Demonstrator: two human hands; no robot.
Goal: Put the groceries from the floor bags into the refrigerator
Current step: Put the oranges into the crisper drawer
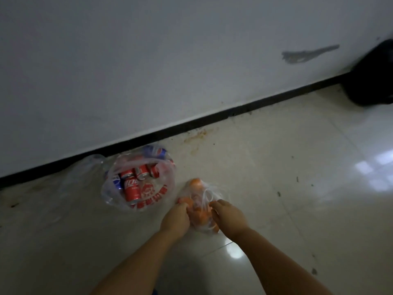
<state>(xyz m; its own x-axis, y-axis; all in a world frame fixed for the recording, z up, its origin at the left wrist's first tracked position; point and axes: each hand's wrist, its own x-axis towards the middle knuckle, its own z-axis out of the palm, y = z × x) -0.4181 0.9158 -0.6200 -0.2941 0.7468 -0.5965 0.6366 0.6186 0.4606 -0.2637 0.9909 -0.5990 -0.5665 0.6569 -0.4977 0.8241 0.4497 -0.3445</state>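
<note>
left hand [175,218] fingers curled, gripping clear bag of oranges [202,201] at its left edge | right hand [228,216] curled, pinching the bag's right side; bag on floor [276,167] between both hands | bag of cans [138,182] just left of left hand

A clear plastic bag of oranges [200,207] lay on the pale tiled floor, its thin film bunched around the orange fruit. Just to its left, apart from it, a second clear bag with red print [138,184] sat open near the wall's black skirting, holding red soda cans [133,186] and blue ones [154,152].
</note>
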